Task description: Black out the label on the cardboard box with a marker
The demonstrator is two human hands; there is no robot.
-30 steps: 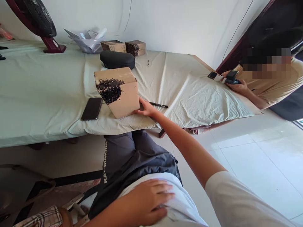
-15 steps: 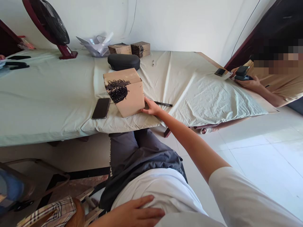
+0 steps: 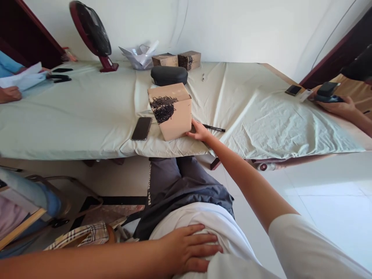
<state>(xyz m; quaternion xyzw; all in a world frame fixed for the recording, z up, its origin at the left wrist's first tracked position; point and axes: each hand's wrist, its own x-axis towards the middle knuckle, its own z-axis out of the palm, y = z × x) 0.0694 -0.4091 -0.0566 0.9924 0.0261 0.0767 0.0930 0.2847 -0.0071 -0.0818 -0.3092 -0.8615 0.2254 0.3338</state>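
A brown cardboard box [image 3: 178,118] with black scribbled marks on its left part sits near the table's front edge. My right hand [image 3: 199,130] touches the lower right side of the box, thumb and fingers apart. My left hand [image 3: 193,248] lies flat on the white shirt over my belly, fingers spread, holding nothing. To the left of the box a dark phone [image 3: 142,128] rests on the cloth. A black pen [image 3: 214,128] lies just right of the box, beyond my right hand. Behind the box is a black oval case [image 3: 169,75].
Two small boxes [image 3: 189,60] and a plastic bag [image 3: 141,58] stand by the wall, with a fan [image 3: 109,64] farther left. A person at right holds a dark device [image 3: 328,93]; another person's hand [image 3: 10,94] is at far left with white sheets.
The view has swung left, so the table's things appear farther right and more of the person at left shows. My left forearm shows more fully; my right hand stays at the box.
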